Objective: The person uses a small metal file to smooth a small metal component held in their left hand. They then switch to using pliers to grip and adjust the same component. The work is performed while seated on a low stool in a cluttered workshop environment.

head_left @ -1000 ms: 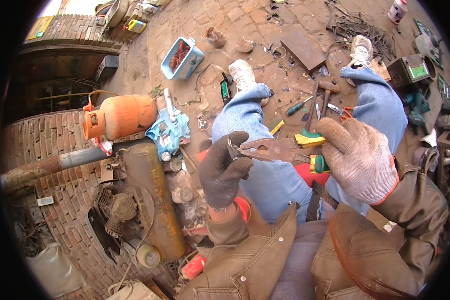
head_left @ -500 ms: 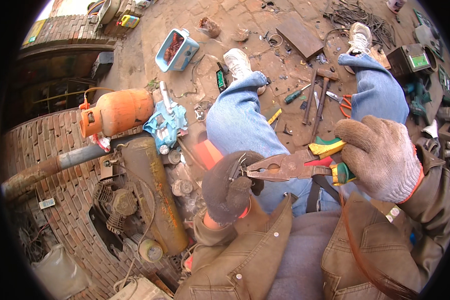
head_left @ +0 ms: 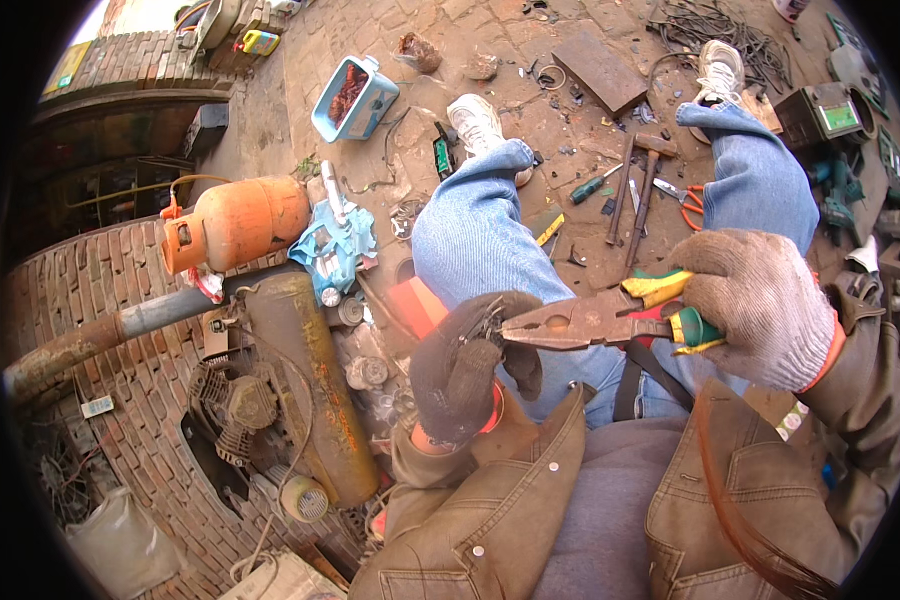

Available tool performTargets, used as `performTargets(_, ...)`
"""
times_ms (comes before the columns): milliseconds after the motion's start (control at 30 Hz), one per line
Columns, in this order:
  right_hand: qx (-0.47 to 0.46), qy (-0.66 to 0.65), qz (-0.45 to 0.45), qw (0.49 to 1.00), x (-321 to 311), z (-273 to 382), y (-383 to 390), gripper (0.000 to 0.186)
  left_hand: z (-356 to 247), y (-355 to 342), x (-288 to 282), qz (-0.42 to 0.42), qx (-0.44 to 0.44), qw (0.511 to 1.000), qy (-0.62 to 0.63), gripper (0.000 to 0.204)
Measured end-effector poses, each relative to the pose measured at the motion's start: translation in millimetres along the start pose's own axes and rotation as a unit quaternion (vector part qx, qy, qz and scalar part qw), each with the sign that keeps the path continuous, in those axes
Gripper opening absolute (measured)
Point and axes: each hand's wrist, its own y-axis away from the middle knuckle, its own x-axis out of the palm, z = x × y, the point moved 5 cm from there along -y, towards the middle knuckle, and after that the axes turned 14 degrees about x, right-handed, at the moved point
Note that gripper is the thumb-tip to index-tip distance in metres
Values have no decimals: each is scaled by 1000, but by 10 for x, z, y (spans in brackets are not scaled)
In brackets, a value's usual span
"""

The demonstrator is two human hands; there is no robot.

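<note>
Paved ground (head_left: 420, 20) spans the upper half of the frame, with brickwork (head_left: 130, 480) along the left side. A brown jacket (head_left: 510, 490), open over a grey top (head_left: 620, 490), fills the lower centre and lower right; above it, legs in blue jeans (head_left: 470, 230) extend toward the upper centre and upper right, ending in pale shoes (head_left: 475, 125). A rusty yellowish tank (head_left: 310, 400) lies at lower left of centre, and an orange gas bottle (head_left: 255, 222) rests on its side at left, near a crumpled blue bag (head_left: 330, 245). A heap of dark cable (head_left: 715, 50) occupies the upper right, with a flat brown metal block (head_left: 600, 75) beside it; a light blue tub (head_left: 368, 115) with reddish contents stands at upper centre-left. The right hand (head_left: 765, 310), in a pale knit glove, appears right of centre, its fingers closed around the yellow-and-green handles of the pliers. The left hand (head_left: 460, 370), in a dark grey glove, appears at centre, thumb and fingers together on a small piece. The hammer (head_left: 646, 190) lies between the legs, near orange-handled scissors (head_left: 690, 205) and a green-handled screwdriver (head_left: 587, 190). The rusty pliers (head_left: 580, 322) point leftward across the centre, their tip at the small metal piece (head_left: 492, 322); whether the jaws grip it cannot be told.
</note>
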Motion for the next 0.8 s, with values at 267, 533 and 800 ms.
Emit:
performTargets(267, 2, 137, -63, 989, -87, 102, -65, 30, 47, -71, 29, 6, -12, 1000, -5, 49)
performTargets(533, -37, 162, -148, 975, -81, 180, -101, 26, 104, -53, -56, 29, -54, 998, 12, 55)
performTargets(800, 16, 107, -91, 990, 0, 144, -104, 30, 136, -57, -107, 3, -53, 995, 85, 61)
